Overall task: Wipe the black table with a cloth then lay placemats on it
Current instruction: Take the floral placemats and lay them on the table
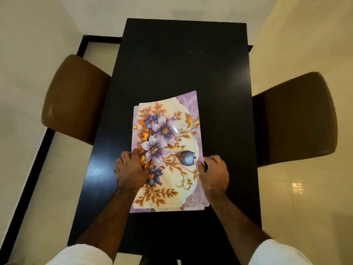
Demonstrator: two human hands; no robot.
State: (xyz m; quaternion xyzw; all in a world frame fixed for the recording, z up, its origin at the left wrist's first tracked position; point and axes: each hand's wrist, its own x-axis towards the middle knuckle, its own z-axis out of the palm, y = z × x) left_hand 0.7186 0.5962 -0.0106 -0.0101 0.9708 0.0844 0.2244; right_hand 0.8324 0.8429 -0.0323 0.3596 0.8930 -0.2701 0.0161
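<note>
A stack of floral placemats (172, 134), cream and lilac with purple flowers and gold leaves, lies on the near half of the black table (183, 64). Its top mat curls up at the far right corner, and edges of mats beneath show at the left and bottom. My left hand (131, 169) presses flat on the stack's left edge, fingers spread. My right hand (214, 173) grips the right edge of the top mat, thumb on top. No cloth is in view.
A brown padded chair (74, 98) stands at the table's left side and another brown chair (298, 119) at its right. Cream floor tiles surround the table, with a black border strip (36, 155) on the left and a white wall behind.
</note>
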